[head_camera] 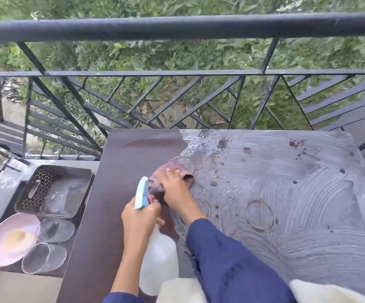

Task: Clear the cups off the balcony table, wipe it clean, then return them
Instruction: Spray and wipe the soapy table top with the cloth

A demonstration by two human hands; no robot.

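Note:
My right hand (174, 184) presses flat on a reddish cloth (177, 169) near the middle of the dark balcony table (120, 162). The table's right part is smeared with whitish streaks, spots and a ring mark (259, 215); its left strip is dark and clean. My left hand (140, 217) grips a white spray bottle (157, 259) with a light blue trigger head (141, 193), held just left of the cloth. Two clear glass cups (55, 229) (43, 258) and a pink bowl (8, 239) stand on a lower surface to the left of the table.
A dark perforated tray (35, 186) lies beside the cups on the left. A black metal railing (177, 27) runs right behind the table, with greenery below. White fabric (330, 294) shows at the bottom edge.

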